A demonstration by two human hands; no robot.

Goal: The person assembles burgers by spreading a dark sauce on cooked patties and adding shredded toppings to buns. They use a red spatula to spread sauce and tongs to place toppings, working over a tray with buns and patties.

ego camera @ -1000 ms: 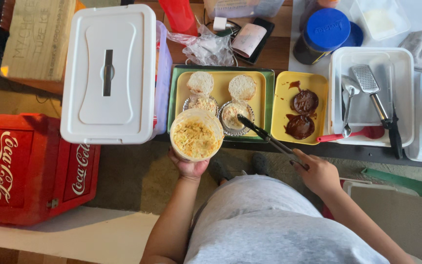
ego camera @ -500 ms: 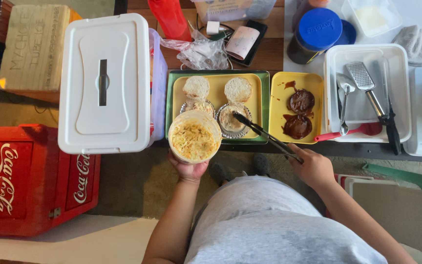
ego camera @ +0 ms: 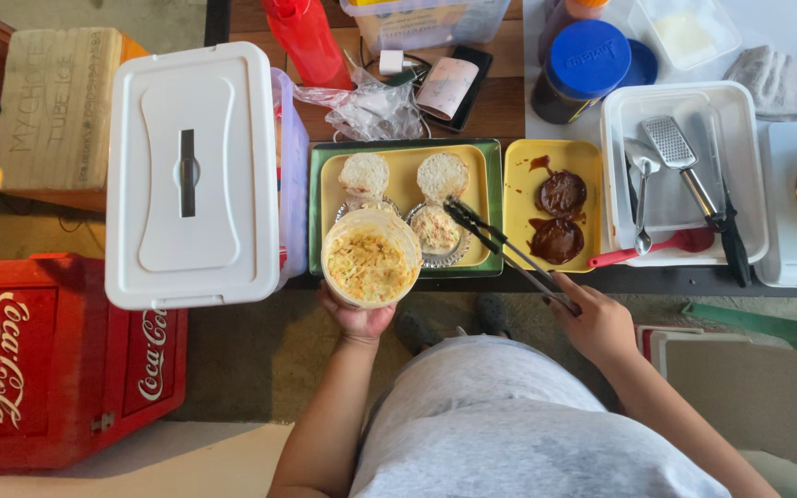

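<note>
Tongs have lifted off the round foil cup, metal tips apart.

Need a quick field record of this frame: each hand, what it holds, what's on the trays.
left hand: holds tub of slaw from below
right hand: grips black tongs
tongs tip: over the right foil cup
green tray: yellow tray with two bun halves and foil cups
yellow plate: two sauced patties
white bin: grater, spoon, red spatula
left of tray: white cooler
</note>
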